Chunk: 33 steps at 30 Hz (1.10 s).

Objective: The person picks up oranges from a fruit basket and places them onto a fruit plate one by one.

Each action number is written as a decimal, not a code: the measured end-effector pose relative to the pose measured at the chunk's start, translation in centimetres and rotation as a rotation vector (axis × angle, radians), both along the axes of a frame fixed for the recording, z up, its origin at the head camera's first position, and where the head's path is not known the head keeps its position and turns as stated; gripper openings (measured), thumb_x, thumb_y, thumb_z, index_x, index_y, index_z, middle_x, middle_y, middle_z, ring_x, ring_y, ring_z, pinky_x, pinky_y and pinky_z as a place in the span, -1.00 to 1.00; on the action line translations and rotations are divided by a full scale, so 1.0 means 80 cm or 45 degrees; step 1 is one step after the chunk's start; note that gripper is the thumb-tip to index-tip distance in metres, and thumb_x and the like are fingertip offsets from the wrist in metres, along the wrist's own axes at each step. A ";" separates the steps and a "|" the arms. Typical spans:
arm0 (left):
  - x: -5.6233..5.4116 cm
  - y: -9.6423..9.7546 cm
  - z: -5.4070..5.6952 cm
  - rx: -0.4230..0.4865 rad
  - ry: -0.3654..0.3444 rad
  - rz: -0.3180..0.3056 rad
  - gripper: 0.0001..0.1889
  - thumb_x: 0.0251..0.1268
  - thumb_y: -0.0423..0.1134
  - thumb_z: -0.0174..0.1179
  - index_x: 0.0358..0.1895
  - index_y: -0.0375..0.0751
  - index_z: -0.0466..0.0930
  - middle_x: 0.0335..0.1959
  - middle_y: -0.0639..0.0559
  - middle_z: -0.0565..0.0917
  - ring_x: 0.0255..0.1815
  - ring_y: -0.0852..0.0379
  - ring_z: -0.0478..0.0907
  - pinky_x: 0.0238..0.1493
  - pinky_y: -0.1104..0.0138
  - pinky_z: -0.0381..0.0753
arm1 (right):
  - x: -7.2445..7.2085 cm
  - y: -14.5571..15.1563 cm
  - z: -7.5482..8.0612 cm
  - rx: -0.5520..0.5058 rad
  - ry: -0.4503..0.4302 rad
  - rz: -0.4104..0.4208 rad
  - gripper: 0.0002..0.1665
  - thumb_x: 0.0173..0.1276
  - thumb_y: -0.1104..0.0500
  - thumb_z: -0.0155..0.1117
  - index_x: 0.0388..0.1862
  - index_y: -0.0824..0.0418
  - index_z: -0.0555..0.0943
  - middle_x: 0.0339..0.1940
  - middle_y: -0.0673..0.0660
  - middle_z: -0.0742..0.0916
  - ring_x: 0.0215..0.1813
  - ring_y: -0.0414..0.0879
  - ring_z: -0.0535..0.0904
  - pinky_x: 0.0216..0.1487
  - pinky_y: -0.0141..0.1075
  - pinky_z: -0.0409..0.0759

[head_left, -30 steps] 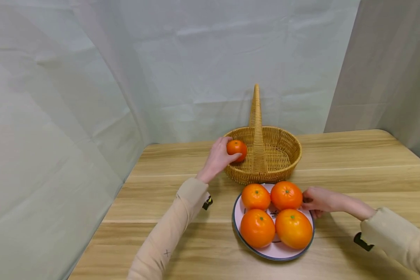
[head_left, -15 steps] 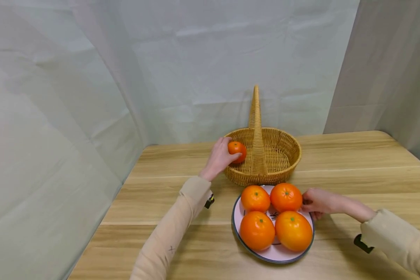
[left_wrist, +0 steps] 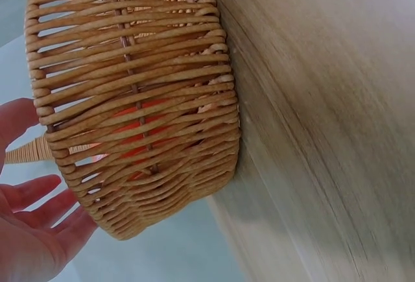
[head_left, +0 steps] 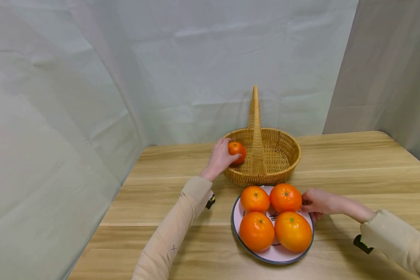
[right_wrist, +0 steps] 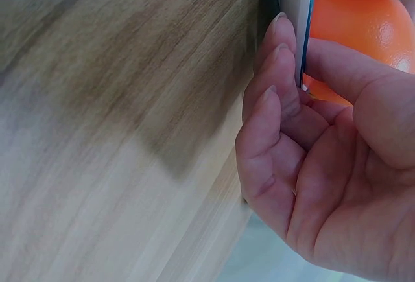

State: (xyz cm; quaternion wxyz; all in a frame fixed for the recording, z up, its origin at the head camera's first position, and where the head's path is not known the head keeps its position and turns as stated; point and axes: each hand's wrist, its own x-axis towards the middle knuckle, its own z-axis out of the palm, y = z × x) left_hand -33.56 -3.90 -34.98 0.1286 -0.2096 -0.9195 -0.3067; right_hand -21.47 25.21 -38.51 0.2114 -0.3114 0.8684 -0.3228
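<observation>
In the head view, an orange [head_left: 237, 152] sits inside the left part of a wicker basket [head_left: 280, 171]. My left hand [head_left: 221, 158] reaches over the basket's left rim, beside that fruit. Seen from the left wrist, the hand [left_wrist: 39, 230] has thumb and fingers spread apart at the rim, while the orange [left_wrist: 136, 129] shows low through the weave. My right hand [head_left: 323, 201] holds the right edge of a white plate [head_left: 239, 217] with a dark blue rim. From the right wrist, the thumb lies over the plate edge [right_wrist: 301, 29] and the fingers are curled beneath it.
Several oranges lie on the plate, among them a front right orange [head_left: 293, 231] and a back left orange [head_left: 254, 199]. The basket's tall handle [head_left: 256, 128] arches over its middle. A pale curtain [head_left: 210, 70] hangs behind the wooden table [head_left: 154, 194].
Very little differs. The left forearm has shifted slightly to the right, and the scene sits a touch lower in the head view. The right hand keeps its hold on the plate.
</observation>
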 end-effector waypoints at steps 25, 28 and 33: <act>-0.006 0.012 -0.004 -0.178 0.065 0.088 -0.38 -0.01 -0.12 0.33 0.11 -0.36 0.37 -0.03 -0.18 0.41 -0.09 -0.02 0.42 -0.20 0.20 0.49 | -0.001 0.003 -0.004 0.008 0.034 0.002 -0.78 0.27 0.34 0.09 -0.58 0.19 0.47 -0.81 -0.14 0.53 -0.77 -0.28 0.44 -0.73 -0.38 0.46; -0.007 0.013 -0.004 -0.195 0.068 0.092 -0.38 -0.01 -0.12 0.33 0.11 -0.36 0.36 -0.02 -0.18 0.41 -0.07 -0.03 0.40 -0.18 0.20 0.49 | -0.001 0.003 -0.005 0.010 0.029 -0.003 -0.78 0.27 0.33 0.10 -0.58 0.19 0.47 -0.81 -0.14 0.53 -0.77 -0.27 0.45 -0.73 -0.37 0.46; -0.009 0.014 -0.006 -0.216 0.058 0.101 -0.37 0.00 -0.12 0.33 0.13 -0.35 0.35 -0.02 -0.19 0.41 -0.06 -0.02 0.39 -0.16 0.21 0.48 | 0.000 0.003 -0.005 0.000 0.036 0.001 -0.79 0.28 0.33 0.10 -0.57 0.20 0.48 -0.80 -0.13 0.53 -0.76 -0.27 0.44 -0.74 -0.37 0.46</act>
